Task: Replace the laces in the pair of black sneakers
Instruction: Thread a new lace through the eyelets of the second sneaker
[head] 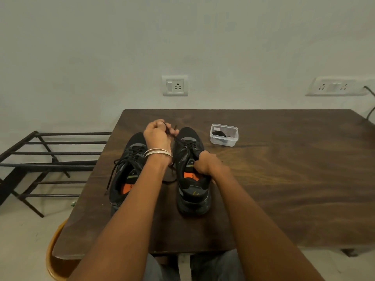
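One clear plastic box (223, 134) holds something dark, indistinct.

Container (223, 134) right of sneakers (191, 171)

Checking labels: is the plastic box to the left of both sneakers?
No, the plastic box sits on the table to the right of both sneakers.

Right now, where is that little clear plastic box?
The plastic box sits on the wooden table, to the right of the right-hand sneaker, toward the far edge.
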A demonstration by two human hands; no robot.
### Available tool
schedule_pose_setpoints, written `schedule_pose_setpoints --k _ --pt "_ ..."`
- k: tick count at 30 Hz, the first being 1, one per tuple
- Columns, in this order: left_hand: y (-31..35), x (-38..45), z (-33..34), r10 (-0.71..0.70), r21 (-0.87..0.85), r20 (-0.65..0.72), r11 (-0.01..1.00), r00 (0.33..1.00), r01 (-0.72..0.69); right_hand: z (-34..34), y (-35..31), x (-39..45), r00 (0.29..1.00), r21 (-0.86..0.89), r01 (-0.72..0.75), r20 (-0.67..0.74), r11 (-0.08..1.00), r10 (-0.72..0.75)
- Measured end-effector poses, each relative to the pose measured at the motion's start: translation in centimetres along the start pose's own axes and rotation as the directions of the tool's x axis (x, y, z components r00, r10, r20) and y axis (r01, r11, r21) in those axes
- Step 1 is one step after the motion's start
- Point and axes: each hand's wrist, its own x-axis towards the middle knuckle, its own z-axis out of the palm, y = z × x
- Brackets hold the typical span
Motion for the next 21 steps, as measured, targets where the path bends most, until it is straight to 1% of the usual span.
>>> schedule_pose_setpoints --k 1,2,3,4,5,6,7,8,11,12,14,15,18,19,20,21 --pt "0.0 0.0 -0.2 0.061 0.164 0.044 0.984 0.997 -0.067 0.0 0.0 0.0 1.000 -0.003 -0.001 0.003 1.000 0.001" --pt "-0.3 0.2 -0.6 0.130 0.409 0.135 0.896 0.982 -0.175 0.0 0.0 0.0 1.000 -0.006 -0.001 0.008 1.000 0.001" --pt "-0.8 0.4 -1.1 0.167 0.647 0.267 0.699 0.949 -0.305 0.0 0.0 0.1 1.000 -0.010 0.003 0.009 1.000 -0.003" --pt "-1.4 0.6 -1.4 0.142 0.794 0.404 0.437 0.904 -0.423 0.0 0.0 0.1 1.000 -0.015 0.004 0.007 1.000 -0.004" --pt "-2.0 0.9 -1.6 0.072 0.850 0.491 0.178 0.868 -0.496 0.0 0.0 0.2 1.000 -0.022 0.004 0.004 1.000 -0.004" --pt "-2.4 0.9 -1.7 -0.005 0.853 0.521 -0.023 0.853 -0.521 0.0 0.0 0.2 1.000 -0.027 0.001 0.002 1.000 -0.001" --pt "-2.5 0.8 -1.6 -0.059 0.842 0.517 -0.144 0.854 -0.520 0.0 -0.1 0.2 1.000 -0.030 -0.002 0.001 1.000 0.002" --pt "-2.4 0.4 -1.4 -0.084 0.838 0.505 -0.189 0.859 -0.511 0.0 -0.1 0.2 1.000 -0.030 -0.006 0.002 1.000 0.006" --pt "-2.0 0.1 -0.7 -0.102 0.851 0.494 -0.149 0.864 -0.504 0.0 -0.2 0.1 1.000 -0.029 -0.009 -0.007 1.000 0.009" --pt "-1.8 0.0 -0.3 -0.123 0.852 0.486 -0.156 0.865 -0.500 -0.1 -0.1 0.1 1.000 -0.029 -0.009 -0.008 1.000 0.009" --pt "-1.5 -0.2 0.1 -0.155 0.851 0.462 -0.199 0.874 -0.485 0.0 -0.1 0.2 1.000 -0.023 -0.012 -0.006 1.000 0.012" --pt "-1.4 -0.4 0.1 -0.153 0.839 0.466 -0.238 0.872 -0.490 0.0 -0.1 0.2 1.000 -0.018 -0.013 -0.005 1.000 0.013" --pt "-2.1 -1.2 -0.6 -0.093 0.722 0.570 -0.419 0.816 -0.551 0.1 -0.1 0.1 1.000 -0.020 -0.015 -0.017 1.000 0.015" --pt "-2.4 -1.5 -0.8 -0.067 0.704 0.587 -0.449 0.807 -0.549 0.1 -0.1 0.0 1.000 -0.022 -0.013 -0.023 1.000 0.013" --pt "-2.6 -1.6 -0.8 -0.034 0.722 0.577 -0.446 0.816 -0.529 0.1 0.0 0.0 1.000 -0.026 -0.011 -0.024 1.000 0.010" --pt "-2.7 -1.6 -0.7 0.004 0.773 0.536 -0.403 0.844 -0.489 0.1 0.0 0.0 1.000 -0.028 -0.007 -0.023 1.000 0.007"
